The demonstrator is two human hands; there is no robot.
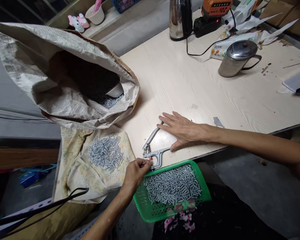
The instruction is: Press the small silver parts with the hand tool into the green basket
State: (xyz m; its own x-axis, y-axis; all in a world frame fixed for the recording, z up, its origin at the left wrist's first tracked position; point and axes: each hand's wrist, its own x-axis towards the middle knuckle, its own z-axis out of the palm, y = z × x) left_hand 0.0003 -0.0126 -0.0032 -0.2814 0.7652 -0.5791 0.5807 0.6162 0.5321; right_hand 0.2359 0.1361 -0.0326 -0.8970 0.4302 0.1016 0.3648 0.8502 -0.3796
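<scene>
Grey hand pliers (pixel 159 156) with a coil spring and a red part at the jaw lie on the table's front edge, their handles spread apart. My right hand (pixel 186 129) is open, its fingers stretched out over the handle ends. At the jaw, my left hand (pixel 137 171) is closed in a pinch; whatever sits between the fingertips is hidden. Just below the pliers, a green basket (pixel 143 208) holds many small silvery metal pins (pixel 173 185). To the left, a heap of similar pins (pixel 106 152) lies on a patterned cloth (pixel 77 180).
A large open sack (pixel 65 115) at the left holds more metal pieces and a metal scoop (pixel 115 90). Farther back stand a kettle (pixel 176 20), an orange battery on a charger (pixel 212 16) and a lidded metal mug (pixel 236 58). Black cables (pixel 52 201) cross the lower left.
</scene>
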